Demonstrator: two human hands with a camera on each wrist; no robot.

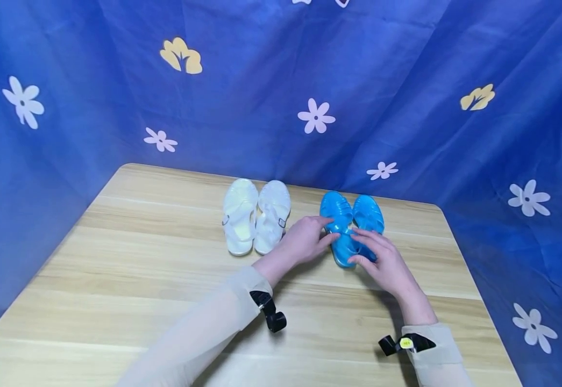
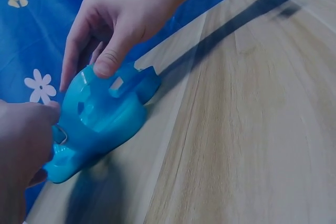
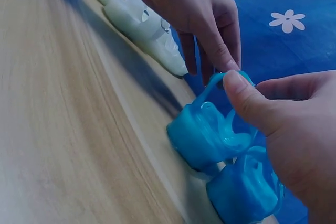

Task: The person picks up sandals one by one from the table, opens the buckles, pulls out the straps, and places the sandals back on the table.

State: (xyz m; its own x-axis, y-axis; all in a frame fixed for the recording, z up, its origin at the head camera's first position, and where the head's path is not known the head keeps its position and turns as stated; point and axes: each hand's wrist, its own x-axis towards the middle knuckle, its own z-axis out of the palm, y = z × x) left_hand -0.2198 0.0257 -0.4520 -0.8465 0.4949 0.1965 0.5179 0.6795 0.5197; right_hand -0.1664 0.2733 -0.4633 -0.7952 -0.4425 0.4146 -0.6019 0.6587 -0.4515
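Two blue jelly sandals stand side by side near the table's far edge. Both hands meet at the ankle strap of the left blue sandal (image 1: 344,250). My left hand (image 1: 305,240) pinches the strap at its outer side, beside a small metal buckle (image 2: 62,135). From the other side, my right hand (image 1: 384,262) pinches the same strap between thumb and fingers, the thumb (image 3: 237,85) lying over it. The right blue sandal (image 1: 369,213) stands close alongside, partly behind my right fingers. In the left wrist view, the near hand (image 2: 23,142) is cut off by the frame edge.
A pair of white sandals, the left one (image 1: 240,215) and the right one (image 1: 273,215), stands just left of my left hand. The wooden table (image 1: 130,269) reaches back to a blue flowered curtain (image 1: 242,97), which hangs behind and along both sides.
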